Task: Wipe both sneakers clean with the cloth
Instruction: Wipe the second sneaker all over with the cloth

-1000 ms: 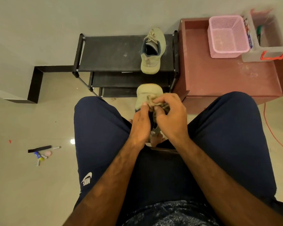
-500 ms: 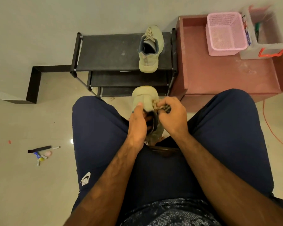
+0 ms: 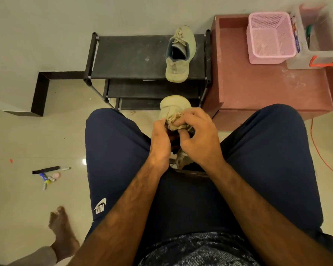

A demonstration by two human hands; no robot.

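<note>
A beige sneaker (image 3: 172, 105) is held between my knees with its toe pointing away from me. My left hand (image 3: 160, 143) grips its left side. My right hand (image 3: 197, 136) pinches a bunched beige cloth (image 3: 174, 120) against the sneaker's top, just behind the toe. Both hands hide the rear of this shoe. The second beige sneaker (image 3: 180, 54) lies on the top shelf of the black shoe rack (image 3: 127, 56), laces toward the wall.
A reddish wooden tray table (image 3: 258, 89) stands right of the rack, with a pink basket (image 3: 270, 37) and a clear box (image 3: 319, 39) on it. An orange cord (image 3: 319, 152) trails over the floor. Small items (image 3: 48, 173) and another person's bare foot (image 3: 61, 231) are at left.
The cloth in my right hand has shifted up onto the front of the sneaker. A bare foot has come into view at lower left.
</note>
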